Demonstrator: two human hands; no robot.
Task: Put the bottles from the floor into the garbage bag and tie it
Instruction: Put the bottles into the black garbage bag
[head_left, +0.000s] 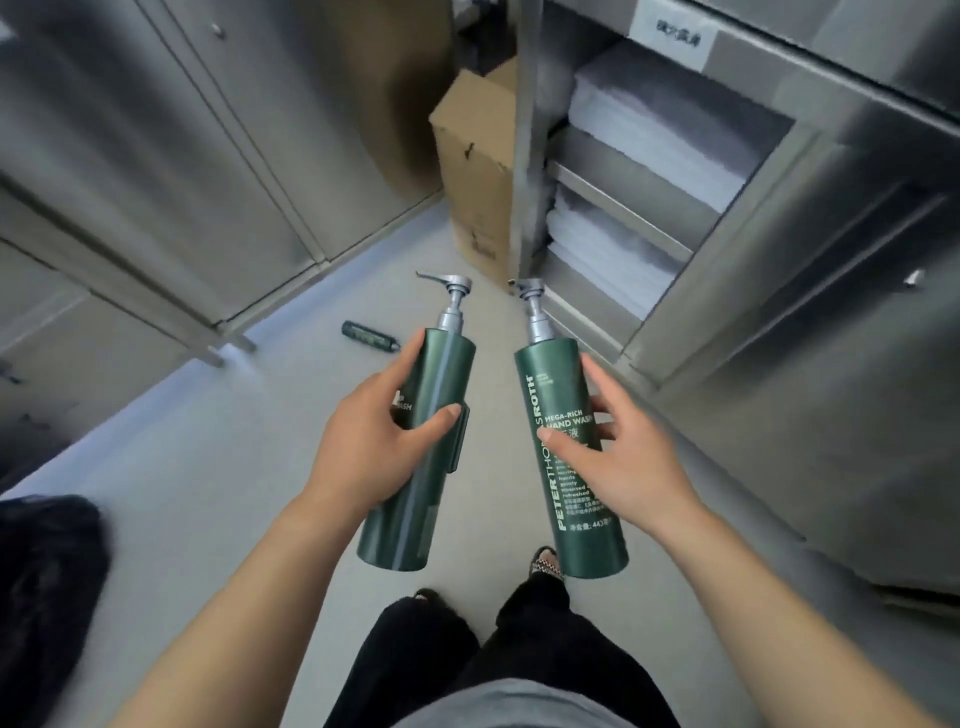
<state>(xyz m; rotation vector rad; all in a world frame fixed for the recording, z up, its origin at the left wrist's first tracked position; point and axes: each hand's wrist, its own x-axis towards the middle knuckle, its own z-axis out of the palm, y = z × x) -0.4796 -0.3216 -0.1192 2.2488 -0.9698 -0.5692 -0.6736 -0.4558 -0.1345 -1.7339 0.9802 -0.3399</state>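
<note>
So each hand grips a tall green pump bottle: left hand (363, 441), right hand (618, 457). Small bottle (370, 336) lies on open floor (218, 441) near the cabinet (156, 156).

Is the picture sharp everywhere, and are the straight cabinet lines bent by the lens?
Head view: both green pump bottles and the right one's label print are sharp; the left cabinets are motion-smeared; wide-angle distortion splays the cabinet edges outward; lighting is soft, with a faint sheen on the bottles.
</note>
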